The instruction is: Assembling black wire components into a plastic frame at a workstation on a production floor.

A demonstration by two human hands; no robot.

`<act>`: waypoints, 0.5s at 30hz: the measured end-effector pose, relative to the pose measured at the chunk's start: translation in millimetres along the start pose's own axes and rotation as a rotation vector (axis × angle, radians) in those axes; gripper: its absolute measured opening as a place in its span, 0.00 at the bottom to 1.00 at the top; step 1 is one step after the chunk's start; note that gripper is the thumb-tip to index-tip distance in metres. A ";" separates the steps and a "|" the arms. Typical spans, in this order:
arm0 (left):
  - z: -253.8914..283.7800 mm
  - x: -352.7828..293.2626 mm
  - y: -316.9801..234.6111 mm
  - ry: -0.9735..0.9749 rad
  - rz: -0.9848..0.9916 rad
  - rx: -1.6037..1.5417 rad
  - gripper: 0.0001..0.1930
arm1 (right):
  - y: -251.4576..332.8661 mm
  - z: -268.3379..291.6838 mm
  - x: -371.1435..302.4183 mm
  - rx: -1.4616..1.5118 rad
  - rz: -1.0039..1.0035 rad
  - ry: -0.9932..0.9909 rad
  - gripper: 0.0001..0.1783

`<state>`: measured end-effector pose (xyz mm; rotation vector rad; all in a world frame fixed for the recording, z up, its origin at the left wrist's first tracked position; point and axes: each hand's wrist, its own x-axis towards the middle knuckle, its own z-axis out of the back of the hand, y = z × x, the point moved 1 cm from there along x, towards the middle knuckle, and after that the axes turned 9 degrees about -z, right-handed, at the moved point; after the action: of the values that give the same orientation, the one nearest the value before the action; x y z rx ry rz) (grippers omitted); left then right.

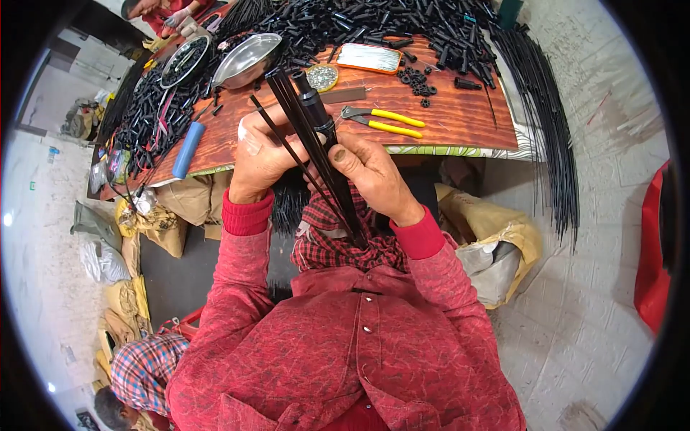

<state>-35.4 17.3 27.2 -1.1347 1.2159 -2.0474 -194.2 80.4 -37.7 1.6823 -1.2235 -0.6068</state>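
Observation:
A bundle of long thin black rods (347, 205) stands upright and slightly tilted in front of my body. The lower ends rest by the red-and-black checked cloth (323, 251) on my lap. My left hand (262, 154), with a white patch near the thumb, is closed around the rods, and one rod slants apart from the rest. On the right of the bundle is a black tubular fitting (313, 104) with stepped rings. Its lower end is pinched by my right hand (375, 176), thumb in front. The fingertips behind are hidden.
Cutting pliers (394, 128) with yellow handles lie on the wooden table (453, 118). Around them are an orange tray (369, 70) of pins, black rings (415, 80), a metal bowl (248, 61) and heaped black fittings (388, 21). An open sack (528, 244) stands right. Other people work nearby.

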 end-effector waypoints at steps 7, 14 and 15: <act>0.3 0.4 -7.4 0.010 0.077 -0.131 0.15 | 5.0 4.8 -5.3 0.057 -0.032 0.021 0.19; -6.9 5.5 -7.2 0.114 0.143 -0.232 0.15 | 8.7 11.4 -11.5 0.070 -0.060 -0.052 0.21; -6.8 4.8 -7.4 0.126 0.130 -0.217 0.16 | 8.7 12.0 -11.7 0.101 -0.066 -0.059 0.21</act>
<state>-43.7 20.4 33.8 -1.0033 1.5631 -1.9495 -212.2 85.8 -36.7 1.8062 -1.2630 -0.6479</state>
